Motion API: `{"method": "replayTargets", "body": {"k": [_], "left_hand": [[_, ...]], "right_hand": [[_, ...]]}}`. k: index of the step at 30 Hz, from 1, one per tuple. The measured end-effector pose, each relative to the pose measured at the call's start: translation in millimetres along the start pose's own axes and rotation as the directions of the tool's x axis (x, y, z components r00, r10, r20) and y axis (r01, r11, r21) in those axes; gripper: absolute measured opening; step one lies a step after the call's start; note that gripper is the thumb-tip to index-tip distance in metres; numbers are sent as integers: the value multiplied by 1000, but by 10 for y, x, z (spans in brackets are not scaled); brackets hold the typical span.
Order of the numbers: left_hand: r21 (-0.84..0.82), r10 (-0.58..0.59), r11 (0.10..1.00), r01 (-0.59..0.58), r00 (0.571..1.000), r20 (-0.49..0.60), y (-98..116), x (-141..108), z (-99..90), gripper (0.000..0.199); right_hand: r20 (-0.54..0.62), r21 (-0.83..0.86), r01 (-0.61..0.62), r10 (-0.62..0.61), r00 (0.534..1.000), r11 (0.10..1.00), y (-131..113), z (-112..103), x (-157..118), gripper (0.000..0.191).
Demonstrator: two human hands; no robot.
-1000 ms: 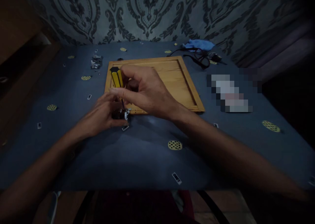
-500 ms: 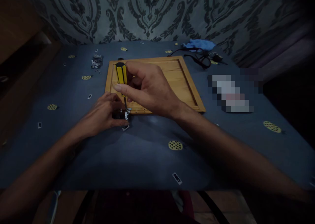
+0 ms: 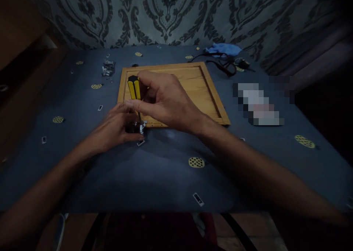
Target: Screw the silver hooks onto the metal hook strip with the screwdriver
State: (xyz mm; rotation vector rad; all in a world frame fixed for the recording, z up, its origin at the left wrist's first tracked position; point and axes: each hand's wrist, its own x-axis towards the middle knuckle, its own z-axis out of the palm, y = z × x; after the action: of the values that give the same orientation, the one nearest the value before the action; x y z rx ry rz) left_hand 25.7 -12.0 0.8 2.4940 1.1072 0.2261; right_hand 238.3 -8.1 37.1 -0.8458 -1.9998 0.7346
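Clamping yellow-black screwdriver (image 3: 134,89) in fingers of right hand (image 3: 168,100), shaft-down at metal hinge (image 3: 142,128) on wooden panel (image 3: 200,87). Touching hinge with left hand (image 3: 117,127); can't tell if pinching.

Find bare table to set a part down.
Between the forearms, from the panel's near edge to the table's front edge: only prints show. Also left of the left hand, nearer than the metal parts.
Crowded: the panel's near-left corner, with right hand, screwdriver and hinge; far right, glasses and blue cloth.
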Motion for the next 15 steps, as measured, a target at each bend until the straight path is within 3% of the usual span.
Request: {"method": "replayTargets", "body": {"k": [7, 15], "left_hand": [[26, 22, 999, -22, 1000, -16, 0, 17, -19, 34], [-1, -15, 1000, 15, 999, 31, 19, 23, -67, 35]], "right_hand": [[-11, -43, 16, -17, 1000, 999, 16, -1, 8, 32], [-41, 23, -10, 11, 999, 1000, 5, -8, -8, 27]]}}
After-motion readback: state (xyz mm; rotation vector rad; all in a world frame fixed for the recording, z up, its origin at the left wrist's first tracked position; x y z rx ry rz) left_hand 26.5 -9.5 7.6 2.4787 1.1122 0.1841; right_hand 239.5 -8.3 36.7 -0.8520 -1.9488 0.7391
